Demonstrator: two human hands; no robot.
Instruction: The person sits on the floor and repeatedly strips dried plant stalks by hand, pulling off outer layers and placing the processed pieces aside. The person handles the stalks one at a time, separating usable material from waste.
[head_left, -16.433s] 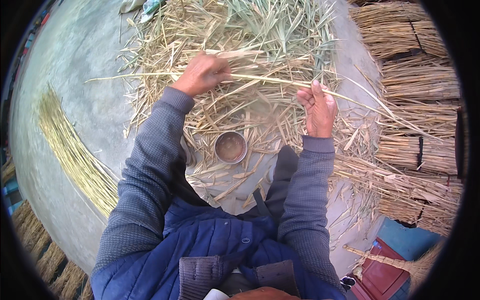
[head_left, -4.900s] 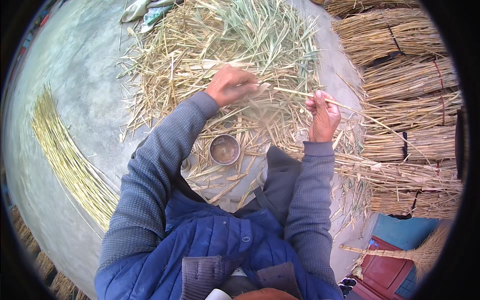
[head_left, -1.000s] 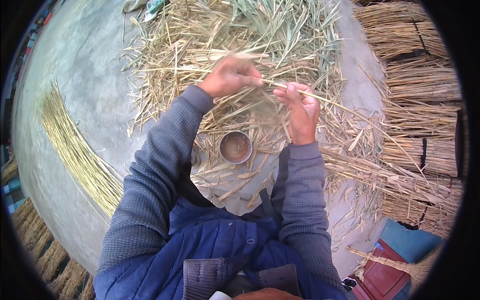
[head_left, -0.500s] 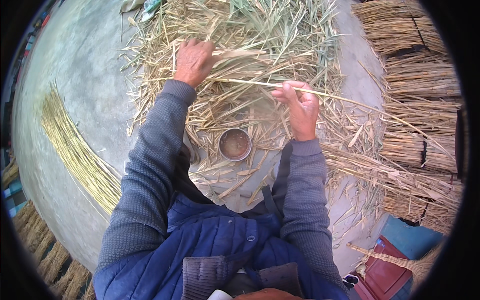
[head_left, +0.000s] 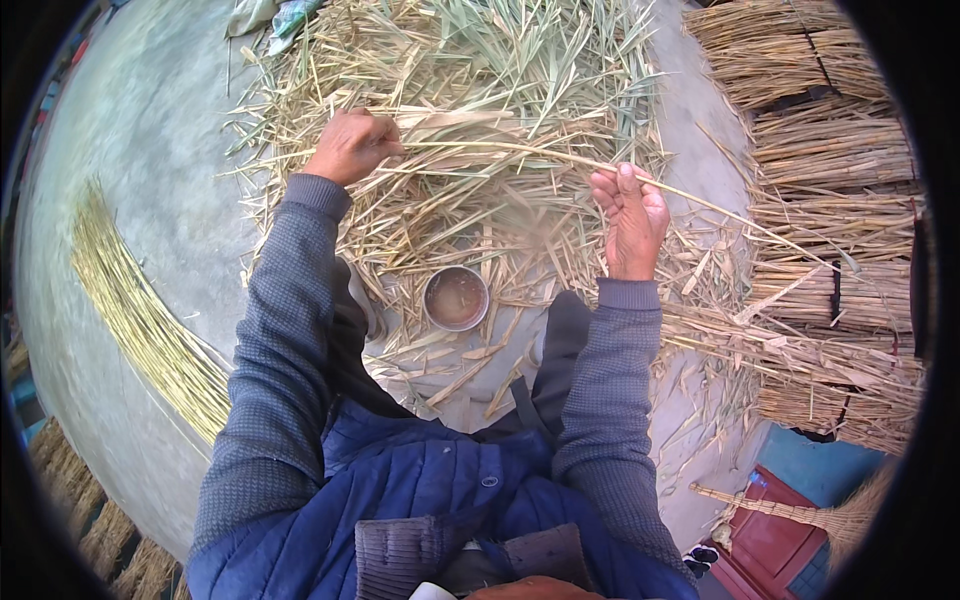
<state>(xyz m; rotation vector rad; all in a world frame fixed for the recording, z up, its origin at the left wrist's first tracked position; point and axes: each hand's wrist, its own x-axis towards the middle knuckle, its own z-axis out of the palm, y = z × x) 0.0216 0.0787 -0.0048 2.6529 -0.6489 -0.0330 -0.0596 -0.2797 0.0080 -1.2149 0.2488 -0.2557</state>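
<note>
Your left hand point(head_left: 350, 146) is curled tight around one end of a long pale reed stalk point(head_left: 520, 152), knuckles up, out over the heap of loose straw and husks point(head_left: 480, 90). The stalk runs from that fist across to your right hand point(head_left: 630, 215), which stands palm toward you with the fingers loosely bent — the stalk passes by the fingertips, pinched there as far as the view shows, and its thin end carries on past the hand toward the stacked reed bundles point(head_left: 830, 180) on your right. So the stalk hangs stretched between your two hands, just above the litter. Below it, between your knees, a small round metal bowl point(head_left: 456, 298) sits on the ground with brownish contents, straw scraps all around it. Off to your left, well apart from the heap, a neat curved row of cleaned yellow stalks point(head_left: 140, 310) lies on the bare concrete floor point(head_left: 130, 150) — and a broom point(head_left: 800, 510) rests by a red box point(head_left: 770, 545) at lower right.
</note>
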